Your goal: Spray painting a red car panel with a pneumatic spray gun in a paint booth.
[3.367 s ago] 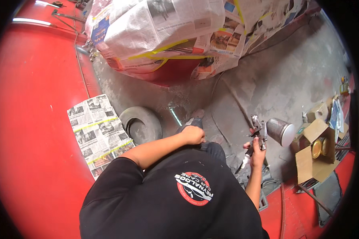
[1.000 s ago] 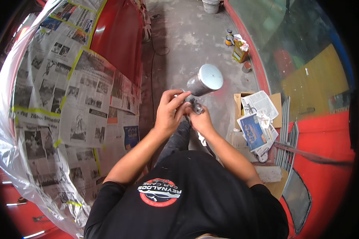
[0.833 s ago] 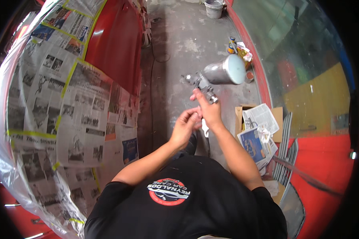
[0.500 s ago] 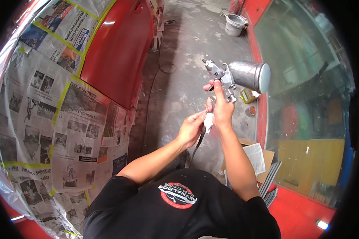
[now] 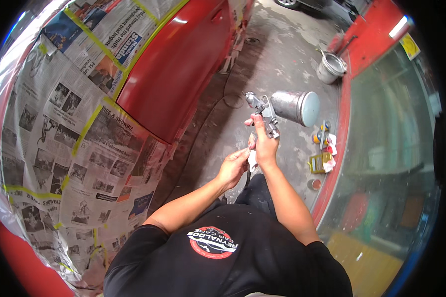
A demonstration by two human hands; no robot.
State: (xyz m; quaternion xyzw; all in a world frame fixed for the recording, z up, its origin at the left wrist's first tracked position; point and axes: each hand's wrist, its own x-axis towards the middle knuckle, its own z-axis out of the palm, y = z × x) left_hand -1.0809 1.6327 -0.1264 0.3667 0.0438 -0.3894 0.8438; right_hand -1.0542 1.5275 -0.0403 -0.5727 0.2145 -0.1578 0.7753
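Observation:
My right hand (image 5: 266, 147) is closed around the handle of a metal spray gun (image 5: 256, 103), held over the floor with its silver cup (image 5: 288, 106) jutting to the right. Just below and left of it, my left hand (image 5: 233, 168) pinches at a white wrapped piece (image 5: 252, 160) on the black hose (image 5: 248, 176) under the handle. At my left stands a car with a red panel (image 5: 173, 72) framed by yellow tape and newspaper masking (image 5: 84, 183), with clear plastic along its outer edge.
A concrete floor (image 5: 277, 54) runs between car and red-framed glass panel (image 5: 376, 148). Along it lie a looped hose (image 5: 228, 106), a grey bucket (image 5: 329, 69), several cans and bottles (image 5: 320, 161) and a small tin (image 5: 313, 184). A dark car's wheel (image 5: 287, 2) shows at the far end.
My view has swung from facing the masked car to along it, then further left, bringing more red panel in. My left hand came up to the gun and now holds below its handle.

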